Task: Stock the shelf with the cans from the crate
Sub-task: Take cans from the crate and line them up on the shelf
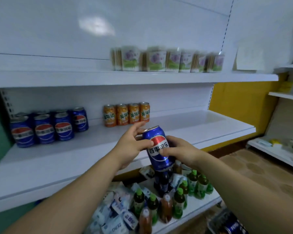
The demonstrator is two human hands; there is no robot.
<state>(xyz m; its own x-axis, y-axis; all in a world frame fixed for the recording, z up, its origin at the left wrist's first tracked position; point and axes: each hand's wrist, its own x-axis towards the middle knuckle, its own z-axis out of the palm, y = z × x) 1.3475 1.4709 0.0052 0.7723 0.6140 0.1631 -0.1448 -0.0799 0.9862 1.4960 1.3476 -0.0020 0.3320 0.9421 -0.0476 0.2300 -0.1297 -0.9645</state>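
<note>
Blue can held in both hands, just off the shelf's front edge.
Your left hand (pixel 131 145) and right hand (pixel 180 152) both grip the blue can (pixel 156 146), thumbs across its label and fingers wrapped round its sides. It tilts, top leaning left, above the front lip of the shelf (pixel 184 127). On that shelf the stocked blue cans (pixel 46 128) stand at the left end. Four orange cans (pixel 127 114) stand in a row near the back, with open board between the two groups. Right of the orange cans the board runs open to its right edge. The crate (pixel 211 224) shows only partly at the lower right corner.
</note>
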